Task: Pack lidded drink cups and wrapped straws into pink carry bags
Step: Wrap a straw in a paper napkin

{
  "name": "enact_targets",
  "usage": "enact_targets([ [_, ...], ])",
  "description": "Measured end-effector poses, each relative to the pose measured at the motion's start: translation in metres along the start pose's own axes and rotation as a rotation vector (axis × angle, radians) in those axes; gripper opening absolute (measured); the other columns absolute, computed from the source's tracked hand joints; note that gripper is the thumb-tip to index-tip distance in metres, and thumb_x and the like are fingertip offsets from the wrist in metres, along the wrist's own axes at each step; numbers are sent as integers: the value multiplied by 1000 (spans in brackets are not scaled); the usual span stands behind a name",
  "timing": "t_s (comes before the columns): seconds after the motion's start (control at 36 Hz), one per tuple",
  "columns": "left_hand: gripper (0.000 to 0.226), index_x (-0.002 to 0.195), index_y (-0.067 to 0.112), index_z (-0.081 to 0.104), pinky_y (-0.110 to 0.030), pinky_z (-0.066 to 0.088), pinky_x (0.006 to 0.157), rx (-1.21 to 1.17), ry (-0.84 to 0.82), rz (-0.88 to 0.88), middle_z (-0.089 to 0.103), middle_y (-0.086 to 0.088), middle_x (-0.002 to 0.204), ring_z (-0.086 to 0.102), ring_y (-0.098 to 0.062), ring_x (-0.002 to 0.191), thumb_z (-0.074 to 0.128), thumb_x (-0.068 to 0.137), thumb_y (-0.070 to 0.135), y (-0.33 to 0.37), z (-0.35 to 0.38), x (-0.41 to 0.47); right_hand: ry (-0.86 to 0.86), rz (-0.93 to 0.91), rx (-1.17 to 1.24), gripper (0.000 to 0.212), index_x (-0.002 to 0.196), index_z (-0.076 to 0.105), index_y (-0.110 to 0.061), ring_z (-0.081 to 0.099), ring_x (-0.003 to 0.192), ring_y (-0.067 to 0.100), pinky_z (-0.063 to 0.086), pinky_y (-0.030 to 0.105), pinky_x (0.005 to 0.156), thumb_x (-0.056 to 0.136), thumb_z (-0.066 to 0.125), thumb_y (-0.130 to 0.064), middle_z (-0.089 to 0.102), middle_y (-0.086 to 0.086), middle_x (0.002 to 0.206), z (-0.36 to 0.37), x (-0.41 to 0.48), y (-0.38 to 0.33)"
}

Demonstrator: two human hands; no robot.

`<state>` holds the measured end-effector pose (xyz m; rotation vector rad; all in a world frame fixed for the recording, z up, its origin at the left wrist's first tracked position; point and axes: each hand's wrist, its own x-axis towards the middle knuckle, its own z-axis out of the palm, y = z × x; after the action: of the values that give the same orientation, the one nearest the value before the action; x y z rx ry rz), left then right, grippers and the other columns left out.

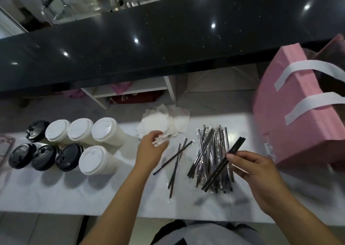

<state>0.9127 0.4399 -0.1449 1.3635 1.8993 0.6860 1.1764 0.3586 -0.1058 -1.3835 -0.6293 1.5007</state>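
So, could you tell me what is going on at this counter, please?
A person stands at a white counter. Their right hand pinches a wrapped straw above the straw pile; the left hand holds a small white scrap near the napkins. Eight lidded cups stand unpacked at the left, and a pink bag lies at the right.

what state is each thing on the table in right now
white-lidded cups, lids on, upright
black-lidded cups, lids on, upright
pink bag, mouth open
straw pile, wrapped, loose heap
left hand, pinches a small white piece
right hand, pinches dark straws above the pile
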Motion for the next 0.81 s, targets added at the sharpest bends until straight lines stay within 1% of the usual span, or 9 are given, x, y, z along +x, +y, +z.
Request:
enact_targets([
  [0.11,61,133,22,52,-38,39,103,339,55,108,49,-7,135,44,-27,126,79,79,29,-8,10,46,14,37,39,19,73,79,-11,61,85,27,47,43,90,59,80,-23,73,13,85,5,-6,0],
  [0.17,60,130,22,51,-42,39,104,482,78,139,49,-6,135,43,-28,126,79,78,30,-12,19,59,10,41,7,15,74,79,-12,65,81,22,48,42,92,62,78,-20,75,11,83,7,-8,0],
  [0.22,43,119,19,57,-39,40,100,500,119,159,53,-5,128,44,-27,122,76,81,27,-17,24,66,3,25,-28,22,75,79,-12,67,77,16,48,41,94,58,80,-26,75,9,81,10,-10,-2],
  [0.36,5,88,20,65,-22,33,88,342,167,183,62,-1,112,49,-23,117,69,85,18,-26,21,71,-20,-3,-91,12,81,80,-12,63,79,21,48,44,90,70,79,-17,75,11,83,7,-8,-1],
  [0.47,14,78,30,67,-29,41,92,184,136,155,66,0,113,55,-20,115,68,88,20,-32,11,64,-39,-20,-103,73,85,78,-7,51,75,24,40,42,77,37,91,-60,65,13,77,10,-7,6],
  [0.53,9,90,23,76,-29,39,101,146,137,137,65,-3,124,54,-20,122,67,92,23,-34,5,57,-54,-15,-98,82,84,78,-6,50,74,23,40,41,76,28,90,-65,63,15,77,12,-6,7],
  [0.58,15,99,14,77,-30,38,105,102,145,123,64,-3,129,53,-20,124,67,93,23,-33,0,50,-64,-19,-99,76,84,77,-5,51,73,23,41,39,75,32,92,-59,63,15,77,15,-5,3],
  [0.69,10,96,19,75,-28,43,98,-62,184,61,65,5,127,57,-13,116,66,93,23,-18,-11,29,-111,14,-84,25,83,79,-7,62,76,20,48,33,80,62,81,-20,74,13,83,22,-3,-8],
  [0.81,8,91,24,73,-23,48,87,-376,171,-56,69,11,116,64,-12,104,66,93,19,4,-21,6,-164,-27,-114,19,82,79,-5,69,83,12,47,29,85,65,77,-12,76,7,94,28,2,-16],
])
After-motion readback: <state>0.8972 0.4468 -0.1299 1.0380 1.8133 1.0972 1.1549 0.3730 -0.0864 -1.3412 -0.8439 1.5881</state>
